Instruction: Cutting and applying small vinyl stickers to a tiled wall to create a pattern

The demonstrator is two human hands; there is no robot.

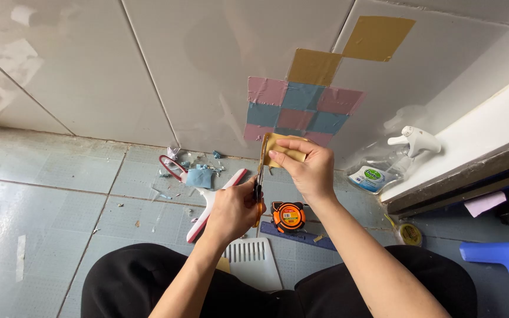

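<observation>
Mustard-yellow square adhesive sheet (284, 150), pinched in the right hand (307, 168) just below the pink-and-blue checker patch on the wall (301, 112), meets orange-handled scissors (259, 188) gripped closed-fisted by the left hand (231, 209); a taut sheet and full blade strokes should give a straight edge.

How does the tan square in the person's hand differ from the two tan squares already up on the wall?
The tan piece in hand is held by the right hand with scissors cutting its edge; the wall's tan squares lie flat, stuck down. The held piece looks smaller and paler. All share a similar tan colour.
</observation>
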